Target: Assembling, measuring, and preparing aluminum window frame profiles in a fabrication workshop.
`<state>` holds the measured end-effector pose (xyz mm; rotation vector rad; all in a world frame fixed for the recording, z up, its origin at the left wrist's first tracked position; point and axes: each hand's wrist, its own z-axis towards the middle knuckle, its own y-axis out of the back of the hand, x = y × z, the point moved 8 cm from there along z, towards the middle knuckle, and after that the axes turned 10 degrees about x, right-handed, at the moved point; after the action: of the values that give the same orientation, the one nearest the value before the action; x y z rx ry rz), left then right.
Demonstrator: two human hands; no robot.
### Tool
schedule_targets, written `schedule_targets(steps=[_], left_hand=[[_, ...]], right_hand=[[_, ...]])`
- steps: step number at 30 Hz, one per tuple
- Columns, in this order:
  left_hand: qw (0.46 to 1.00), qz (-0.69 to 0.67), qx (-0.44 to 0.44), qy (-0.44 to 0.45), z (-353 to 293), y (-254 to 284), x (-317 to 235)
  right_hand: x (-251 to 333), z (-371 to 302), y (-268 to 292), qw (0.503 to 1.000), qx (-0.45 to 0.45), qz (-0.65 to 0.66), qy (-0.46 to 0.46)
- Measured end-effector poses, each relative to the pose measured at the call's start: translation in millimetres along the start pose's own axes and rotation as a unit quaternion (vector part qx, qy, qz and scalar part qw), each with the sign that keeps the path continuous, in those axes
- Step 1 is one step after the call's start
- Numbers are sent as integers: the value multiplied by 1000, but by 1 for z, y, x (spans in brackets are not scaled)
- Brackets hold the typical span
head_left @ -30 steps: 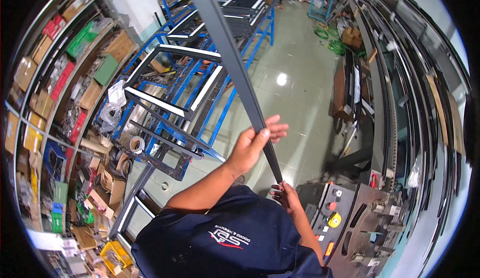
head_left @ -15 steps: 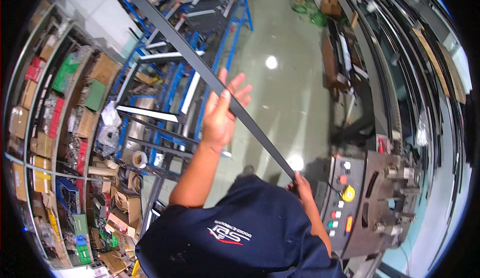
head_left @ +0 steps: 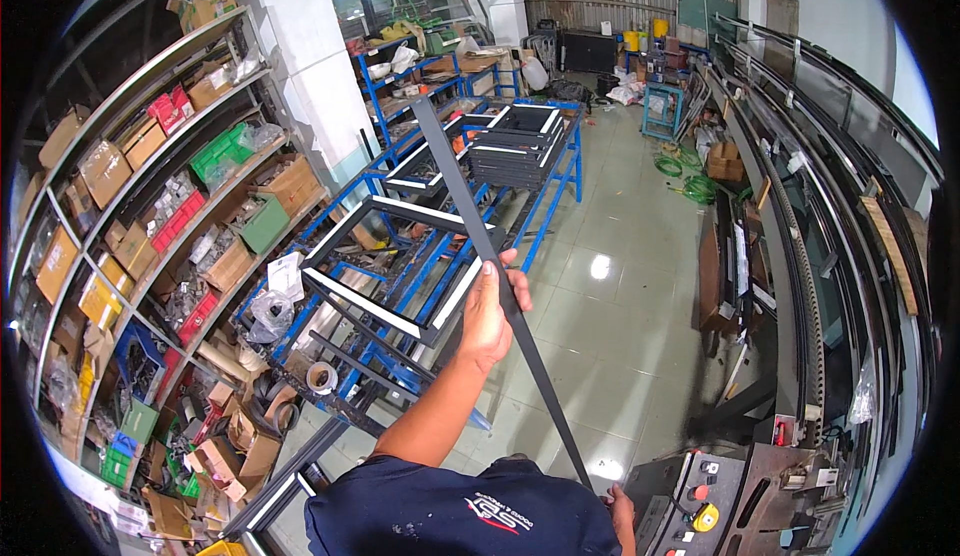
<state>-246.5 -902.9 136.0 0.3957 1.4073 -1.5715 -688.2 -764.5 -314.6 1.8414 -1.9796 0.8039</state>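
A long dark grey metal profile bar (head_left: pixel 540 381) slants across in front of me, its far end raised over the blue work table. My left hand (head_left: pixel 488 318) grips it around the middle, thumb on the near face and fingers curled round the far side. At the bar's near, lower end, my right hand (head_left: pixel 621 509) holds on, partly hidden by my dark shirt. Beyond my left hand, black frames with white edges (head_left: pixel 385 313) rest on the blue metal table (head_left: pixel 541 224). More such frames are stacked (head_left: pixel 515 161) at its far end.
Shelves (head_left: pixel 140 306) packed with boxes and bins curve along the left. A machine with a control panel (head_left: pixel 690 501) and yellow button stands at lower right. Long dark profiles (head_left: pixel 850 206) lie on racks along the right. Green coils (head_left: pixel 697 188) sit on the tiled floor (head_left: pixel 600 326).
My view has tilted up, showing the bar's far end and more of the room. The left hand's fingers, spread before, have closed round the bar, which now stands steeper.
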Motion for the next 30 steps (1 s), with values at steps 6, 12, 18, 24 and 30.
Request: schedule_targets(steps=[6,12,18,24,30], left_hand=[[992,4,127,26,-26,6,60],[970,96,225,-2,-61,-23,81],[932,173,319,20,-73,-52,82],[895,220,387,-11,-77,-71,92],[689,255,667,124,-109,-127,177]], right_hand=[[14,-8,-10,998,41,26,36],[63,-37,-37,996,25,1,90],[95,-55,-54,988,59,29,137],[173,-134,-122,919,279,-52,272],[303,-280,-161,712,98,-231,656]])
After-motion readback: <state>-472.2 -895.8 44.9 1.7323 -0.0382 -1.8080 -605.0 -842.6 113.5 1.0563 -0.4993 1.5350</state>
